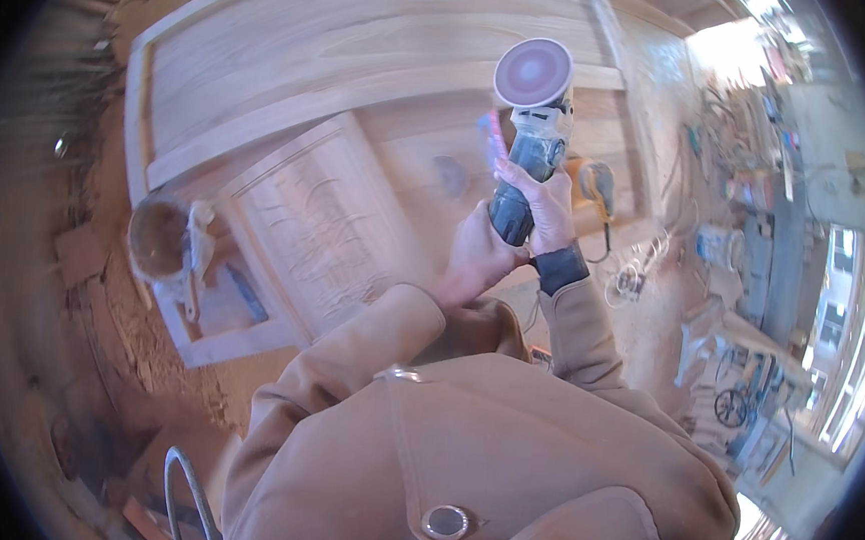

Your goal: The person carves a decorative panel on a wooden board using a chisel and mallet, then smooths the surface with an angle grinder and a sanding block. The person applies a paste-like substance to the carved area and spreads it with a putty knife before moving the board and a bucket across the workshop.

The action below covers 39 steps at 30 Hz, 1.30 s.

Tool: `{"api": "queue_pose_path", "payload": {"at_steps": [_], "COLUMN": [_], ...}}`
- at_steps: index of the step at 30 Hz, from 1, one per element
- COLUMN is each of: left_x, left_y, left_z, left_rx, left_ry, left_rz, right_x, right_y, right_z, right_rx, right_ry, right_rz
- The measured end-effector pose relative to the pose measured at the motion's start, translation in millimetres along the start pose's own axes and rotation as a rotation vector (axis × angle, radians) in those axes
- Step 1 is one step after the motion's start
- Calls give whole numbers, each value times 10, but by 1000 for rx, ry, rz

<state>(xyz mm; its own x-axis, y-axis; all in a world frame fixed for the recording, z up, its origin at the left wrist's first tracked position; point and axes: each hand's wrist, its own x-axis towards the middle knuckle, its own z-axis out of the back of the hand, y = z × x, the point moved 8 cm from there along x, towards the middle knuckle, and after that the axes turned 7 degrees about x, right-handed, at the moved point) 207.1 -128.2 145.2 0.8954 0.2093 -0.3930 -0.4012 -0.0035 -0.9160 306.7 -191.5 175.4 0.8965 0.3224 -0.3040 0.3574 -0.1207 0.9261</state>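
Purple-faced, the sanding disc (534, 73) of the angle grinder (533, 159) is turned upward, the tool being gripped by the left hand (479, 250) and right hand (554, 210) to the right of the carved wooden panel (320, 224), whose relief is already cut, though what finishing remains cannot be told.

Bright light fills windows (837, 288) along the right side of a cluttered workshop, where a machine with a dark handwheel (732, 407) stands nearby. A white glare (730, 55) burns at upper right, while debris litters the brown floor (169, 382) at left.
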Motion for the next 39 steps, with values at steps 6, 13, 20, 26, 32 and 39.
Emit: {"api": "queue_pose_path", "payload": {"at_steps": [6,13,20,26,32,39], "left_x": [-146,-379,-2157,-2857,-2664,-2558], "left_y": [-344,897,2623,3253,3190,3195], "left_z": [-492,858,2776,2273,1797,1726], "left_rx": [274,-10,-70,61,-253,-446], "left_ry": [193,11,-777,-713,-588,-680], "left_rz": [-409,98,556,868,791,795], "right_x": [-14,231,1098,1398,1488,1933], "right_y": [-62,590,740,131,-263,-730], "right_z": [1058,2791,3625,3638,3380,3866], "right_rx": [37,-74,-303,-373,-240,-207], "right_ry": [-103,-354,-398,-328,-311,-375], "right_rz": [-179,-308,-87,-354,-564,-518]}}
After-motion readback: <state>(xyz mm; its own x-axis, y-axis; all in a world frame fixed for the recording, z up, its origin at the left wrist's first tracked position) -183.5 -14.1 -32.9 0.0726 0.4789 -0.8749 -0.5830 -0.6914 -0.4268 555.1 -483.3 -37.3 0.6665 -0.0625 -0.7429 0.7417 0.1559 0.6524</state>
